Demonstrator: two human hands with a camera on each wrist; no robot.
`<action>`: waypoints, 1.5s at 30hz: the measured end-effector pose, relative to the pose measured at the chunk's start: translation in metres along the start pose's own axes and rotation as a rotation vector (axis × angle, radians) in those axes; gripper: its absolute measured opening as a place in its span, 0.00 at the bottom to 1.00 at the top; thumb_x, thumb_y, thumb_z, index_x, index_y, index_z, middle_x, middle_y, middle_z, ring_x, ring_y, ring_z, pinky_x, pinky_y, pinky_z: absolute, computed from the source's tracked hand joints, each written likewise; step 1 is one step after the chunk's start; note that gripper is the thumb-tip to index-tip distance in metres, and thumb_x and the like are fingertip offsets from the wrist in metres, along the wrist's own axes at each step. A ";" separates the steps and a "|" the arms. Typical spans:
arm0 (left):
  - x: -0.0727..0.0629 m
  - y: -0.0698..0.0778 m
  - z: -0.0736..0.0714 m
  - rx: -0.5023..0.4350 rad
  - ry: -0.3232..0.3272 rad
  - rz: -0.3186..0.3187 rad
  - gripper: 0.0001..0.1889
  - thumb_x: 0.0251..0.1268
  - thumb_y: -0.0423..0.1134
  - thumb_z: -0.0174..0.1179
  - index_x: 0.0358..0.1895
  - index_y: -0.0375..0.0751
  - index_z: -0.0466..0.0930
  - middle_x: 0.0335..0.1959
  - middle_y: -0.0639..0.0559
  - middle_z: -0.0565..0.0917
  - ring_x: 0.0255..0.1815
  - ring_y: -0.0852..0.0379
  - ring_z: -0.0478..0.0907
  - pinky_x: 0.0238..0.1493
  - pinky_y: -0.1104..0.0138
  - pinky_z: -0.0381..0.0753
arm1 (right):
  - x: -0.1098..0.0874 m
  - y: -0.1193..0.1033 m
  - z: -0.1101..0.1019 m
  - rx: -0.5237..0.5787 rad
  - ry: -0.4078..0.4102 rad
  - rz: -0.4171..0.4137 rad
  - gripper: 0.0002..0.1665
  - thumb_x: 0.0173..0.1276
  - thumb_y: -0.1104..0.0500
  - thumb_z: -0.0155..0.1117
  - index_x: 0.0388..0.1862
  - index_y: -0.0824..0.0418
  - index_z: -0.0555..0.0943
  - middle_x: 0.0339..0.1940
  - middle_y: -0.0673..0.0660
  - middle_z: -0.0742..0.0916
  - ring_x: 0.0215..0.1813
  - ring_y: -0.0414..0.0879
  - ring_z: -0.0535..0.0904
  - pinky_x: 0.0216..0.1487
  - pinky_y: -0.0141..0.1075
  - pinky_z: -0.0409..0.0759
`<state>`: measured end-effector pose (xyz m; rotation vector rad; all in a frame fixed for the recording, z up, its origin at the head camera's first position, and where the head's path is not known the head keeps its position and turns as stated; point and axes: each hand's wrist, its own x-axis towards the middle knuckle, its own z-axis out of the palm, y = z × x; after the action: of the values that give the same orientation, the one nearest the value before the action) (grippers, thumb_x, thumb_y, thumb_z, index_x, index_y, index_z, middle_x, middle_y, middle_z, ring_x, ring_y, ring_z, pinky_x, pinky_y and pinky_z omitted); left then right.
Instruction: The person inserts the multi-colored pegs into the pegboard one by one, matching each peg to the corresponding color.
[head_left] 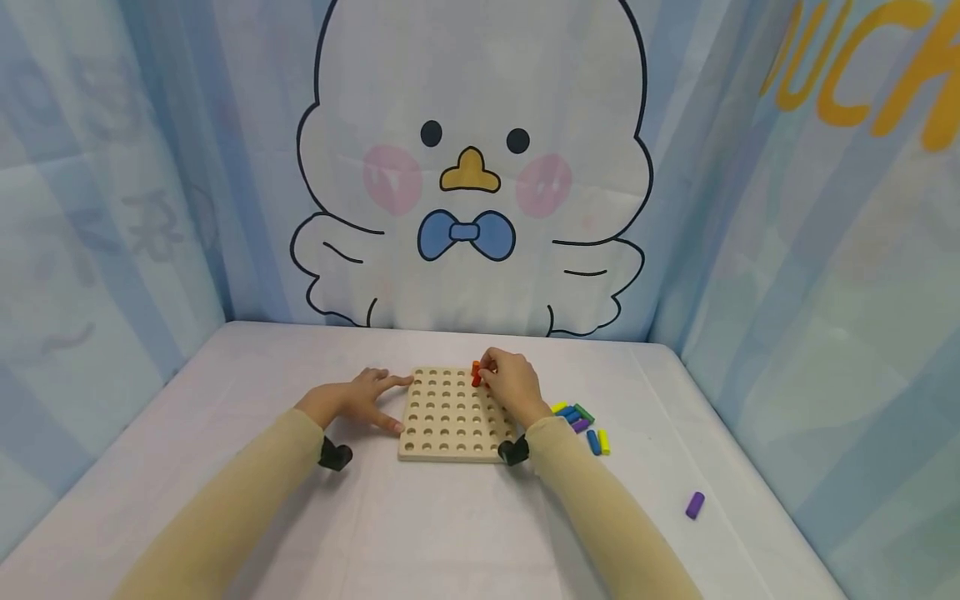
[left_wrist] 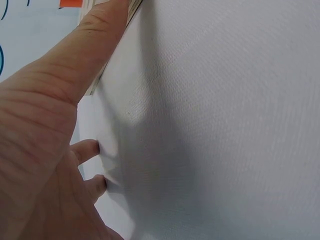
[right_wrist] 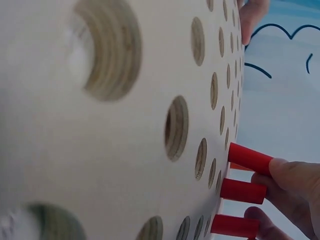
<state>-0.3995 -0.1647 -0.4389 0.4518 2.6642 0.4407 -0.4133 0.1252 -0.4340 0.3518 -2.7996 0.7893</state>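
A pale wooden pegboard (head_left: 450, 457) with rows of round holes lies flat on the table. My left hand (head_left: 356, 398) has its fingers spread, with a fingertip and the thumb right at the board's left edge. Over the far side of the board, my right hand (head_left: 513, 385) pinches a red peg (right_wrist: 248, 159) between thumb and finger, its lower end at the board's surface. Two more red pegs (right_wrist: 243, 191) (right_wrist: 235, 226) stand upright in the board beside it, under the right fingers. Just behind shows an orange peg (head_left: 476, 364), mostly hidden in the right wrist view.
Right of the board lies a loose group of several pegs, among them a green peg (head_left: 583, 413), a blue peg (head_left: 594, 442) and a yellow peg (head_left: 603, 442). One purple peg (head_left: 695, 505) lies apart, nearer the table's right edge. Printed curtains (head_left: 465, 292) enclose the white table (head_left: 360, 533).
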 end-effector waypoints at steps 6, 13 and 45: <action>0.000 0.002 0.000 -0.001 -0.001 -0.003 0.55 0.55 0.70 0.70 0.84 0.61 0.53 0.84 0.32 0.48 0.84 0.28 0.40 0.75 0.27 0.48 | 0.000 -0.001 -0.001 0.004 -0.010 0.005 0.02 0.75 0.57 0.68 0.41 0.54 0.84 0.35 0.50 0.89 0.37 0.46 0.80 0.46 0.42 0.82; 0.000 0.000 0.002 -0.005 0.002 -0.021 0.55 0.55 0.70 0.70 0.84 0.62 0.52 0.84 0.34 0.48 0.84 0.28 0.40 0.74 0.26 0.49 | -0.001 -0.003 -0.002 -0.036 -0.053 0.012 0.05 0.77 0.56 0.65 0.43 0.53 0.87 0.40 0.50 0.90 0.37 0.44 0.80 0.43 0.39 0.81; -0.002 0.004 0.001 0.010 0.005 -0.007 0.56 0.55 0.71 0.69 0.84 0.61 0.52 0.84 0.32 0.48 0.84 0.27 0.40 0.73 0.25 0.50 | -0.006 0.025 -0.025 -0.062 -0.046 0.077 0.08 0.77 0.56 0.64 0.47 0.57 0.85 0.47 0.55 0.90 0.46 0.49 0.83 0.53 0.45 0.84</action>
<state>-0.3964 -0.1620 -0.4378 0.4449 2.6734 0.4267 -0.4109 0.1604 -0.4273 0.2560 -2.8888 0.7171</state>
